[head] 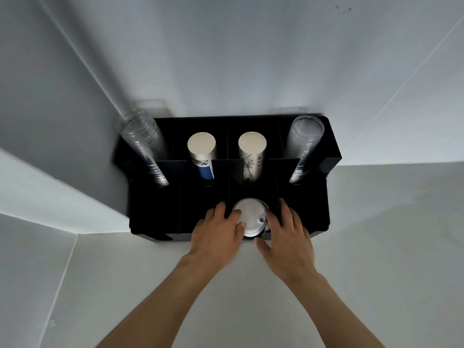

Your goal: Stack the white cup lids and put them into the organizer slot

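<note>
Both hands are cradling the stack of white cup lids in a front slot of the black organizer, near its front edge. The left hand and right hand are gripping opposite rims with curled fingers. The lids look light, thin and slippery, so holding the stack by its sides seems best.

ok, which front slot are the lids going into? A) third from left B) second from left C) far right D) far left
A: the lids sit between the left hand and right hand in the organizer's third front slot from the left, below the right paper cup stack.
</note>
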